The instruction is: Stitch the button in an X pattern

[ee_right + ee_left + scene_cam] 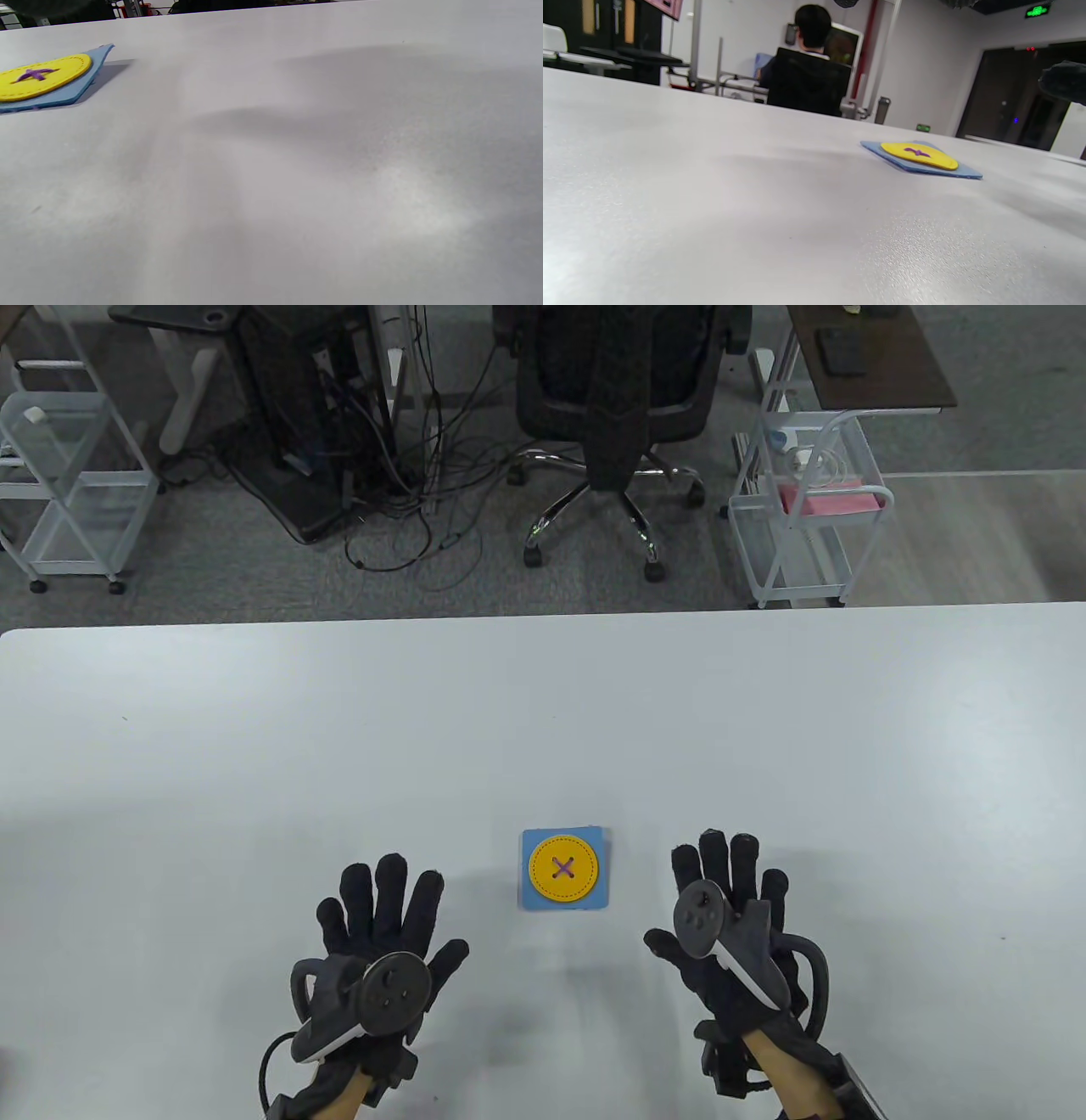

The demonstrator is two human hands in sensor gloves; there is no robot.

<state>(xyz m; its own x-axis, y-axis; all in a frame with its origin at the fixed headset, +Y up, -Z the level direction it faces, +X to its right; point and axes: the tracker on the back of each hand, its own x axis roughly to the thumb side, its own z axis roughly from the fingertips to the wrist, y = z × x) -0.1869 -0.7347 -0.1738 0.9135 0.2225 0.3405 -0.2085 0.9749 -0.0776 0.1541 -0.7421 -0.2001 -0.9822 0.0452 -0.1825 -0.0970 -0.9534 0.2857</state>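
A yellow felt button (564, 869) with a purple X of thread (563, 867) lies on a blue felt square (533, 899) on the white table (543, 712). My left hand (386, 925) lies flat on the table left of it, fingers spread, holding nothing. My right hand (730, 891) lies flat to the right of it, fingers spread, holding nothing. The button shows in the left wrist view (918, 155) and at the left edge of the right wrist view (42, 76). No needle is visible.
Beyond the table's far edge stand an office chair (611, 407), white wire carts (806, 509), a desk with cables (339, 432). A person sits at a screen in the left wrist view (808, 63).
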